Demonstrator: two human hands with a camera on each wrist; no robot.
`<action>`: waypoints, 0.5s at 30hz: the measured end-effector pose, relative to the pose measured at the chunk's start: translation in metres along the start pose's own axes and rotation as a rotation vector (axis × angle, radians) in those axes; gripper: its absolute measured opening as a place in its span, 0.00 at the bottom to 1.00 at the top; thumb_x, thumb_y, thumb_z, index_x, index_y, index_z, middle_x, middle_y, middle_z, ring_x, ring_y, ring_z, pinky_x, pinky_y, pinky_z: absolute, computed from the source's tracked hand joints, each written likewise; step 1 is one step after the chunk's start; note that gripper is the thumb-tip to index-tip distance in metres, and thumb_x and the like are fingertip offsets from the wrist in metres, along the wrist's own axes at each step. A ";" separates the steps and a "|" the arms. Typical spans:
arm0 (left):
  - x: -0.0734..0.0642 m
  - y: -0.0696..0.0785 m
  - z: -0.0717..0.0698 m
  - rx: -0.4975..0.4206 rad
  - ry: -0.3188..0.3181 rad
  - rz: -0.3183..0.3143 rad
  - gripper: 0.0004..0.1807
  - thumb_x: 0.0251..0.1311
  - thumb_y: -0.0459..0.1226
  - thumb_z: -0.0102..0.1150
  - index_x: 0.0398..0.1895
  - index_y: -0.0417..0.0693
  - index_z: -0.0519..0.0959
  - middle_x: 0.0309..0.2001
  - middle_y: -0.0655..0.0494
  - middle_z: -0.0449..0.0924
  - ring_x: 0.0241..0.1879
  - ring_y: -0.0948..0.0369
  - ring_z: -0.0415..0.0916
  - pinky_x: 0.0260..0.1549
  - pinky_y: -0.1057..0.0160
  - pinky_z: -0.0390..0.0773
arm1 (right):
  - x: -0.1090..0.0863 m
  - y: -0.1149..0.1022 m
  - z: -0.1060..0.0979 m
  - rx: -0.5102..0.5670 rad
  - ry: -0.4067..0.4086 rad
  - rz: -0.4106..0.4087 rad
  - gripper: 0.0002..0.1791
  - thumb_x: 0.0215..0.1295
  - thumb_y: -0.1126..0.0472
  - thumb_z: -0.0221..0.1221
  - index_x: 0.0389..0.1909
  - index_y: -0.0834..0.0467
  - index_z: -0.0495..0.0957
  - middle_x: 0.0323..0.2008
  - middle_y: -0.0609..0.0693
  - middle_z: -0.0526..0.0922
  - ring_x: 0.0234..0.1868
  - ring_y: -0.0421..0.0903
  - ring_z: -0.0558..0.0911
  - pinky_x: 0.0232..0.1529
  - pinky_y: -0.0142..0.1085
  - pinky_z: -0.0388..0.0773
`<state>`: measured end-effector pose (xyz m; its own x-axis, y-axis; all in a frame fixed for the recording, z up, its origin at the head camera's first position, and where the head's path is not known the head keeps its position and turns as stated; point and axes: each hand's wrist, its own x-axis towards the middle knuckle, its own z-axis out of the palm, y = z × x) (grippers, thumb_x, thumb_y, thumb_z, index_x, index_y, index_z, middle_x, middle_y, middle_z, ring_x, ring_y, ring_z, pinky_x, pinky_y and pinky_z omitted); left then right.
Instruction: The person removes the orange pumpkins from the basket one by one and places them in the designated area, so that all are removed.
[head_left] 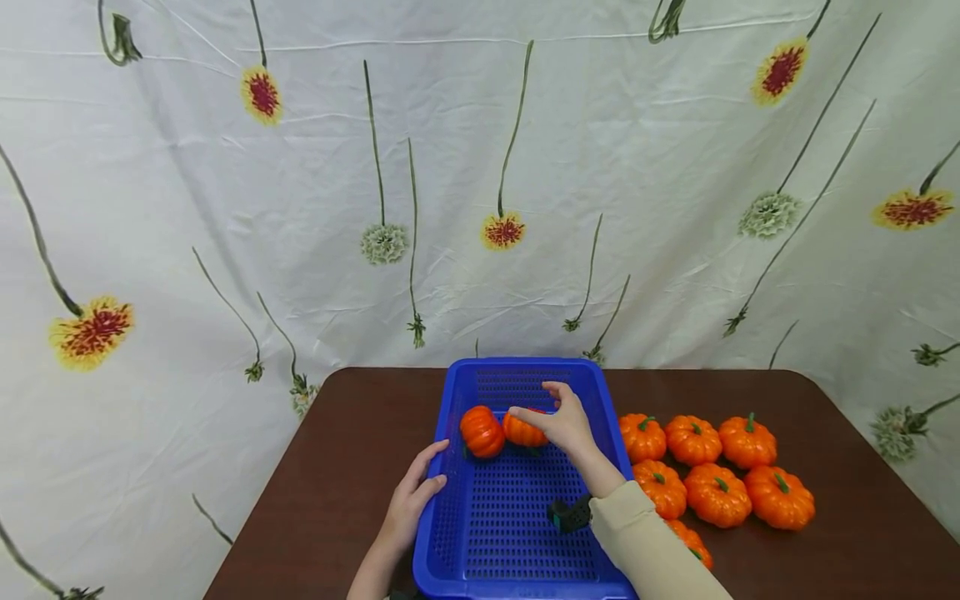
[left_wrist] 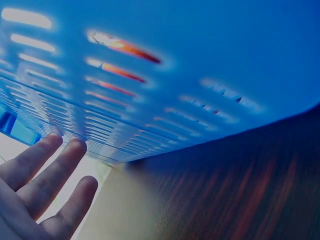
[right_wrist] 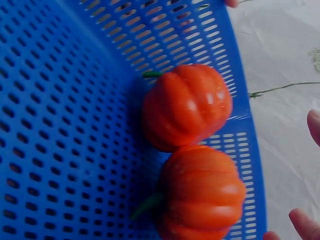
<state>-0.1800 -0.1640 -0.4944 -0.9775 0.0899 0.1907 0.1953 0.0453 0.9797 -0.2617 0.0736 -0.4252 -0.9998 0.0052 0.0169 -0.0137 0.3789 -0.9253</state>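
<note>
Two orange pumpkins lie side by side in a blue plastic basket (head_left: 510, 575) with slotted walls. The left pumpkin (head_left: 482, 432) shows whole; the right pumpkin (head_left: 524, 429) is partly hidden by my right hand (head_left: 566, 423). That hand hovers over it with thumb and fingers spread, and in the right wrist view its fingertips (right_wrist: 303, 223) stand apart from both pumpkins, whose green stems point sideways. At the basket's left rim, my left hand (head_left: 412, 496) rests its fingertips against the side. Straight, spread fingers (left_wrist: 70, 155) appear beside the slotted wall in the left wrist view.
Right of the basket, several more orange pumpkins (head_left: 717, 495) sit in loose rows on the dark brown table (head_left: 322, 483). One of them is partly covered by my right sleeve (head_left: 645, 533). A white flower-print cloth (head_left: 450, 292) hangs behind the table.
</note>
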 end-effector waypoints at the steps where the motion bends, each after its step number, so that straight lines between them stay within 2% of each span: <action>1: 0.000 0.000 0.000 0.000 0.000 -0.001 0.24 0.65 0.32 0.46 0.65 0.44 0.65 0.61 0.38 0.66 0.49 0.44 0.71 0.40 0.57 0.77 | 0.000 0.001 0.001 -0.009 0.001 0.005 0.44 0.48 0.49 0.70 0.63 0.63 0.64 0.63 0.64 0.64 0.61 0.61 0.64 0.56 0.54 0.65; 15: -0.001 0.001 0.000 0.007 -0.002 -0.018 0.24 0.65 0.33 0.46 0.65 0.46 0.64 0.61 0.38 0.66 0.49 0.43 0.71 0.40 0.57 0.77 | -0.005 0.010 0.011 -0.108 0.002 0.086 0.44 0.46 0.50 0.72 0.62 0.64 0.64 0.60 0.66 0.65 0.57 0.63 0.67 0.52 0.56 0.68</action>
<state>-0.1789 -0.1636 -0.4933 -0.9807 0.0915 0.1728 0.1782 0.0540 0.9825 -0.2570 0.0675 -0.4388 -0.9973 0.0433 -0.0595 0.0730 0.4740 -0.8775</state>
